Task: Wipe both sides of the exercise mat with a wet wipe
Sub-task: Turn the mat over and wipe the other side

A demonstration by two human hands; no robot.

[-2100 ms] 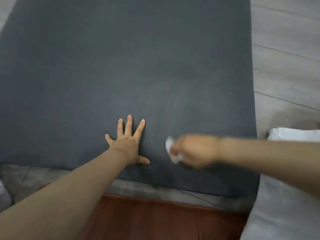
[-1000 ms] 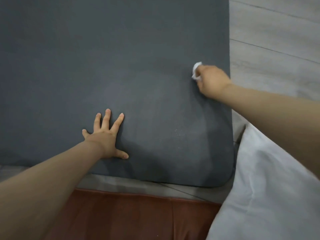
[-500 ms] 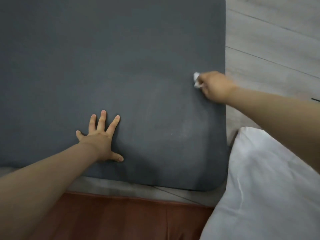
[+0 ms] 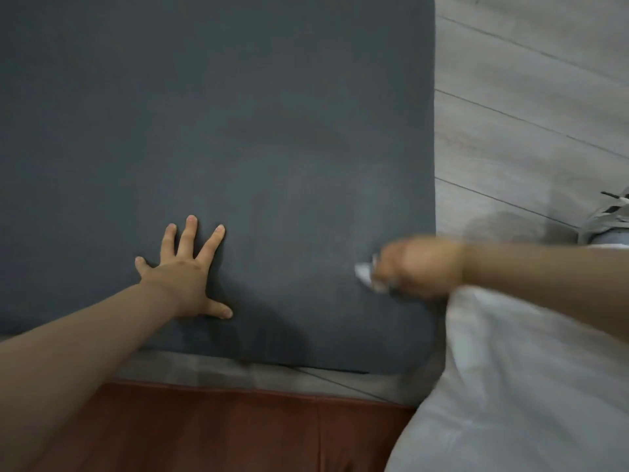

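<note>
A dark grey exercise mat [image 4: 238,114] lies flat on the floor and fills most of the view. My left hand [image 4: 185,272] presses flat on it near the front edge, fingers spread. My right hand [image 4: 418,267], blurred by motion, grips a crumpled white wet wipe [image 4: 366,274] against the mat close to its right edge. Only a small part of the wipe shows past the fingers. A faint lighter sheen marks the mat's near right area.
Grey wood-look flooring [image 4: 531,107] runs along the mat's right side and front. A reddish-brown leather surface [image 4: 221,434] sits at the bottom. White fabric [image 4: 527,386] covers the lower right. A grey shoe [image 4: 609,216] shows at the right edge.
My right hand has swept the wipe down the mat's right edge toward me, from the mid right side to the near corner area. My left hand stays planted.
</note>
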